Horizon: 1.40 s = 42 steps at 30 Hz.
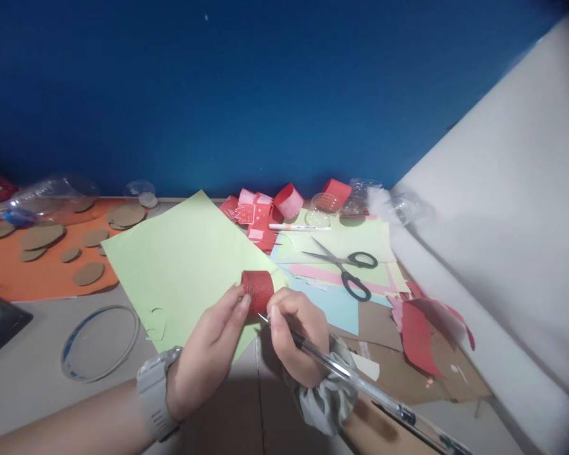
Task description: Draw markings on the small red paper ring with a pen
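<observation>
My left hand [217, 335] is closed on a small red paper roll [257, 292], thumb and fingers pressing its left side. Faint dark marks show on the roll's surface. In my right hand [298, 335] is a clear-barrelled pen [355, 378], gripped near its tip. That tip is close to the roll's lower edge; whether it touches, I cannot tell. The fingers of my right hand sit against or just beside the roll's right side. Under and behind the roll lies a large light green paper sheet [184, 253].
Scissors [344, 262] lie partly open on coloured papers [327, 309] to the right. Red paper pieces [260, 218] and a marker [298, 227] are behind. Cardboard discs [42, 236] rest on orange paper [9, 278] at left, near a clear ring [66, 354]. A blue wall [265, 95] stands behind.
</observation>
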{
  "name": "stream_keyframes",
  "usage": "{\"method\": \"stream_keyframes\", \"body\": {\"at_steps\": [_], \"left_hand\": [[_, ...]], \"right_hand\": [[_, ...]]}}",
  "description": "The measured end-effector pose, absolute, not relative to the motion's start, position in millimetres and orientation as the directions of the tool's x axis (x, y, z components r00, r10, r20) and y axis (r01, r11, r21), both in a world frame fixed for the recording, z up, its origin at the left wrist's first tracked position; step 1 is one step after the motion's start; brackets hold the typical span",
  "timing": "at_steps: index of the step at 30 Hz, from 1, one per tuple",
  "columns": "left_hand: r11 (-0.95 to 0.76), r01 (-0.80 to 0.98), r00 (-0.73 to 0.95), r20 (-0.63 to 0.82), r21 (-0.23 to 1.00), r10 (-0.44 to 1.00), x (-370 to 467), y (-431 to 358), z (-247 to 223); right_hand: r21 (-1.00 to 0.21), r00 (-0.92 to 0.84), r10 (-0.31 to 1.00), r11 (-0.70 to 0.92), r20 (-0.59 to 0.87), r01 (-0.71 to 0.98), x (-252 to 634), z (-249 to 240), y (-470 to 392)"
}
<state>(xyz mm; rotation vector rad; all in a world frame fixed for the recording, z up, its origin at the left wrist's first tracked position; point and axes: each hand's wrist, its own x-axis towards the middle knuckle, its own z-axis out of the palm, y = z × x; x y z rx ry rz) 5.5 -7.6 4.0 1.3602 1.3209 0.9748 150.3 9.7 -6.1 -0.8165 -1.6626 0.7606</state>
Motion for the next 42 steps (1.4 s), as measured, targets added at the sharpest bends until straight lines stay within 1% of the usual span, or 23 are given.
{"method": "stream_keyframes", "body": {"at_steps": [3,6,10,14,20,24,28,32,35,42], "left_hand": [[0.12,0.268,0.039,-0.135,0.956,0.99,5.9,-8.3,0.0],[0.146,0.299,0.005,-0.154,0.943,0.988,6.6,-9.1,-3.9],[0.158,0.319,-0.008,-0.164,0.934,0.986,6.6,-10.0,-6.6],[0.136,0.343,0.0,-0.144,0.93,0.99,6.0,-9.0,-6.0],[0.054,0.327,0.062,-0.079,0.944,0.995,6.2,-6.5,-2.1],[0.077,0.312,0.048,-0.097,0.947,0.994,6.7,-6.4,0.2],[0.067,0.312,0.074,-0.095,0.948,0.993,6.6,-5.9,0.7],[0.065,0.323,0.073,-0.094,0.944,0.993,5.8,-6.0,-0.9],[0.066,0.327,0.068,-0.094,0.943,0.993,5.7,-6.5,-1.3],[0.062,0.327,0.077,-0.092,0.943,0.993,5.8,-5.7,0.9]], "right_hand": [[-0.846,-0.181,0.864,0.499,0.47,0.185,151.4,-6.9,10.8],[-0.858,-0.159,0.897,0.44,0.412,0.264,151.3,-7.1,12.6],[-0.868,-0.13,0.913,0.408,0.387,0.282,150.1,-5.4,14.4],[-0.869,-0.13,0.919,0.393,0.371,0.3,149.7,-4.9,15.4],[-0.886,-0.146,0.936,0.35,0.32,0.304,150.5,-7.2,15.3],[-0.894,-0.134,0.943,0.331,0.304,0.303,149.4,-4.2,14.4],[-0.895,-0.134,0.947,0.319,0.291,0.313,149.3,-1.9,14.8],[-0.897,-0.167,0.937,0.344,0.308,0.278,150.3,-3.8,16.2],[-0.907,-0.142,0.944,0.327,0.298,0.265,149.7,-4.2,15.9],[-0.887,-0.135,0.942,0.334,0.306,0.32,149.5,-3.7,15.5]]}}
